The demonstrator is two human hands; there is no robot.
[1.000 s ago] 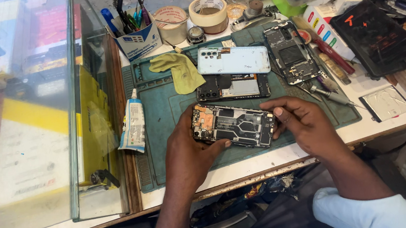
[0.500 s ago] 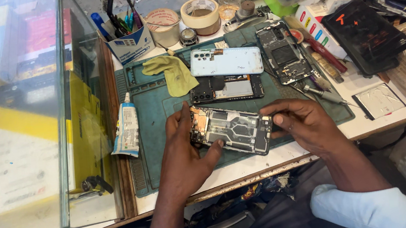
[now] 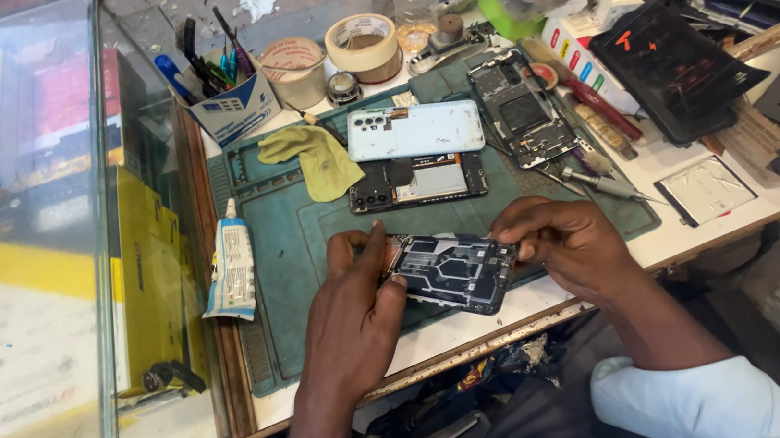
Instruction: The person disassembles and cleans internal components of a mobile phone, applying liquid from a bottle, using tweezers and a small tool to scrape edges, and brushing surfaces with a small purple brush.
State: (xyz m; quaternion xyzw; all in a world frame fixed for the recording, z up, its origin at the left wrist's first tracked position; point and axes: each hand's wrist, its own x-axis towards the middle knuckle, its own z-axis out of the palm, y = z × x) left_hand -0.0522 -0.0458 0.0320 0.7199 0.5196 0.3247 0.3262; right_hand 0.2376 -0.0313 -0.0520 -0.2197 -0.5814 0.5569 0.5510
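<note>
An opened phone (image 3: 454, 272) with its back removed and dark inner boards showing lies tilted at the near edge of the green repair mat (image 3: 295, 239). My left hand (image 3: 357, 314) grips its left end, thumb on top. My right hand (image 3: 562, 244) pinches its right end with fingers bent over the edge. Just beyond lie another opened phone (image 3: 417, 183) and a pale blue back cover (image 3: 415, 130).
A yellow-green cloth (image 3: 316, 159) and a bare phone frame (image 3: 523, 108) lie on the mat, tools (image 3: 599, 183) at its right. A glue tube (image 3: 231, 269) lies left of the mat. Tape rolls (image 3: 362, 46), a pen box (image 3: 223, 101) and a glass case (image 3: 25, 238) stand around.
The view has shifted, and the opened phone and both hands now sit lower in it, nearer the table's front edge. Both hands keep their hold on its ends.
</note>
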